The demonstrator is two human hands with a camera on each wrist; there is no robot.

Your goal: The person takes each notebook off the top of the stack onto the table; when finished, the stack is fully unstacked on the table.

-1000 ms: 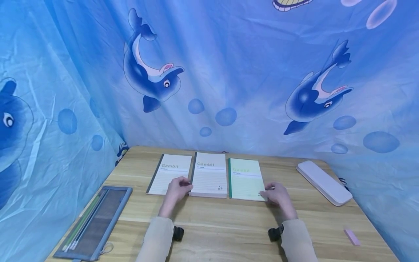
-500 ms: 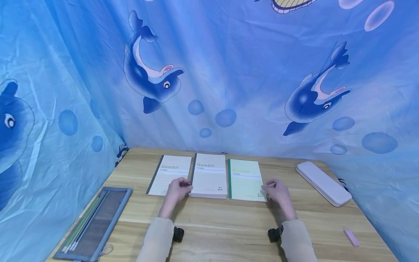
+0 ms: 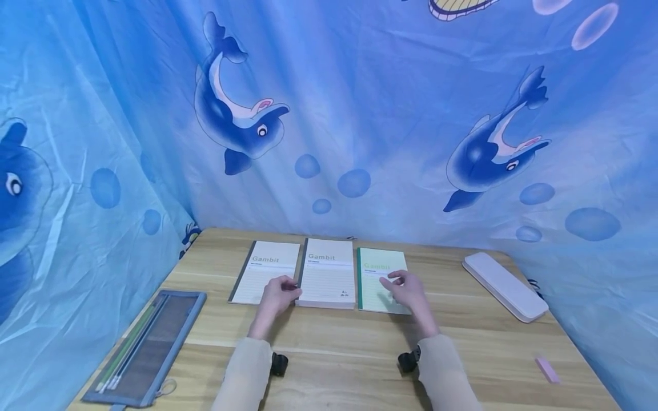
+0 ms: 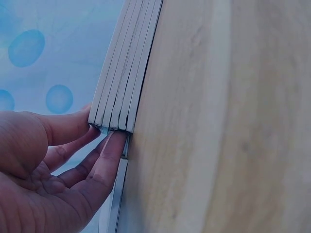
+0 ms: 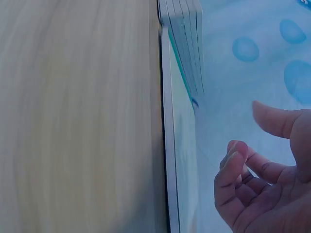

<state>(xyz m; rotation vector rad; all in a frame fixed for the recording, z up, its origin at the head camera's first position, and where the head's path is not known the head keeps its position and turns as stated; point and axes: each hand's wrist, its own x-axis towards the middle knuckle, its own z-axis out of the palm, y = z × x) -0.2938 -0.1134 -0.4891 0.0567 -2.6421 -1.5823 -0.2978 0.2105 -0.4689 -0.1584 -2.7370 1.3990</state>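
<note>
A thick stack of white "Gambit" notebooks (image 3: 327, 274) with dark spines lies mid-table in the head view. My left hand (image 3: 278, 295) touches its near left corner. In the left wrist view that hand's thumb is at the stack's top edge, and its fairly straight fingers rest against the side. Left of the stack lies a lower white notebook (image 3: 269, 260), partly covered by this hand. On the right is a notebook with a light green cover (image 3: 371, 297) and a green spine. My right hand (image 3: 408, 291) hovers over it, thumb and fingers apart, holding nothing.
A mesh pencil pouch (image 3: 167, 337) with several pencils lies at the left. A pale pencil case (image 3: 506, 287) is near the back right, and a small pink eraser (image 3: 547, 370) lies at the front right. A blue dolphin-print curtain (image 3: 329, 114) surrounds the table.
My right hand has left the green notebook's near right corner and moved left over its cover. The left hand stays at the stack's corner, and the notebooks hold their places.
</note>
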